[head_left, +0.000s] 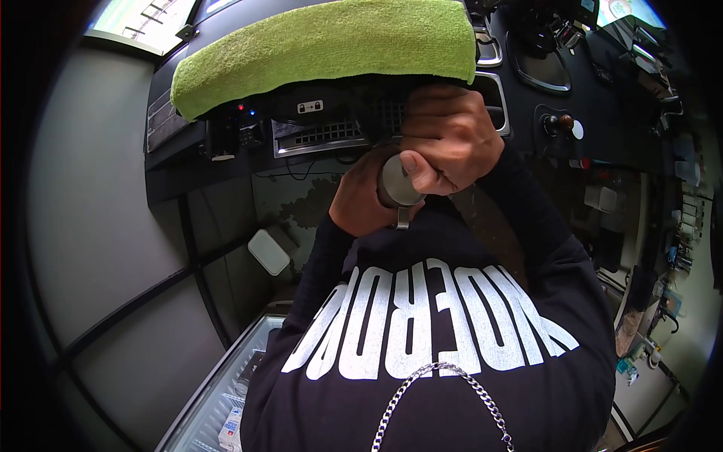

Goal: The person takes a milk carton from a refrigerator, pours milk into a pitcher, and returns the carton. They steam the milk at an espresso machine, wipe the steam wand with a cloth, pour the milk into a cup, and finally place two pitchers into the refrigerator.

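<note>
Both the left hand [365,200] and right hand [448,139] grip a steel pitcher [398,182]; contents hidden

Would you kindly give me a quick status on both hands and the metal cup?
Right hand shut on metal cup. Left hand wrapped beneath it. Green towel lies on the machine just above.

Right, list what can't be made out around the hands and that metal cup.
Head view only:
- Metal cup: only a patch of its side shows; the right hand wraps over it, so its top and contents are hidden.
- Left hand: fingers are behind the cup and right hand.
- Machine: top is covered by the green towel; its label is too small to read.
- Fridge: cut off by the bottom edge.
</note>
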The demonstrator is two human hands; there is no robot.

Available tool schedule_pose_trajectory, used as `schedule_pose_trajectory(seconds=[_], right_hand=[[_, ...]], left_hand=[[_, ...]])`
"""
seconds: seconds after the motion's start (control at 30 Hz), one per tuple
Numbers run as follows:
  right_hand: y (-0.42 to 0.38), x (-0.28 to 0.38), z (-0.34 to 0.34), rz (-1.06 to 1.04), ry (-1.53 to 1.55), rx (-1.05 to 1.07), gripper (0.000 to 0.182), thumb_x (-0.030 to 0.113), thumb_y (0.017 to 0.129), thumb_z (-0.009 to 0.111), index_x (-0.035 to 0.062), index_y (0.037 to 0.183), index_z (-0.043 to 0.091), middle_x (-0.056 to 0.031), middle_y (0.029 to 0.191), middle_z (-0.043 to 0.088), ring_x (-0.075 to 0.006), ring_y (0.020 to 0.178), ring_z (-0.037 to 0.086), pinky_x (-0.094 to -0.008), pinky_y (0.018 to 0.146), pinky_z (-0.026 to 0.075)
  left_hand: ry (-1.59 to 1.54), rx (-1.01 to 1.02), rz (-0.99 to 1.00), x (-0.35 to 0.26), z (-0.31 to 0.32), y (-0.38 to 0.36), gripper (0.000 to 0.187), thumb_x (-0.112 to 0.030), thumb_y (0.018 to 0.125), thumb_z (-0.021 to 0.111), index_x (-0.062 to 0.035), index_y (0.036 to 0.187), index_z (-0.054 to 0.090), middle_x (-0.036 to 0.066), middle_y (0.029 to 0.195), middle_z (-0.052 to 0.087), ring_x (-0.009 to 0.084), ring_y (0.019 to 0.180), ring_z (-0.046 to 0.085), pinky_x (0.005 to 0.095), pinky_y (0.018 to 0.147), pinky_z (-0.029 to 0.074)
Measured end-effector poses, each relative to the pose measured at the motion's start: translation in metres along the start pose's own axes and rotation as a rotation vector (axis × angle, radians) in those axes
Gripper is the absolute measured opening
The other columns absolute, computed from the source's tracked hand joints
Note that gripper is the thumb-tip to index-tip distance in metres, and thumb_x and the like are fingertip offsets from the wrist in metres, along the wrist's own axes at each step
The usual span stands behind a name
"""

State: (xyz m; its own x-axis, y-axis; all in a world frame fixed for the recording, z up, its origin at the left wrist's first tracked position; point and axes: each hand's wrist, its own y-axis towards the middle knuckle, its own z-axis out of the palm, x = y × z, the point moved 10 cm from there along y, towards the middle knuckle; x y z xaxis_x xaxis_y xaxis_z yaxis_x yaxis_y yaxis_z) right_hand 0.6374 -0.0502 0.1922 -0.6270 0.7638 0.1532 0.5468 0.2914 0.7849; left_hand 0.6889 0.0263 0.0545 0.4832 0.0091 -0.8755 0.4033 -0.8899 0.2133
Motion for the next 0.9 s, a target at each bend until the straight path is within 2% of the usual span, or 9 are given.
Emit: schedule_pose_trajectory(seconds=[0.9], right_hand=[[0.0005, -0.0001, -0.0004, 0.014, -0.013, 0.022, 0.033, 0.016, 0.088, 0.053, 0.0066, 0.057, 0.052, -0.006, 0.056, 0.054, -0.0253, 0.05, 0.057, -0.0366, 0.057, 0.052]], left_hand=[[-0.004, 0.005, -0.002, -0.0005, -0.0007, 0.001, 0.081, -0.025, 0.059, 0.094, -0.0047, 0.128, 0.057, 0.018, 0.117, 0.068, 0.0384, 0.103, 0.069, 0.044, 0.087, 0.058]])
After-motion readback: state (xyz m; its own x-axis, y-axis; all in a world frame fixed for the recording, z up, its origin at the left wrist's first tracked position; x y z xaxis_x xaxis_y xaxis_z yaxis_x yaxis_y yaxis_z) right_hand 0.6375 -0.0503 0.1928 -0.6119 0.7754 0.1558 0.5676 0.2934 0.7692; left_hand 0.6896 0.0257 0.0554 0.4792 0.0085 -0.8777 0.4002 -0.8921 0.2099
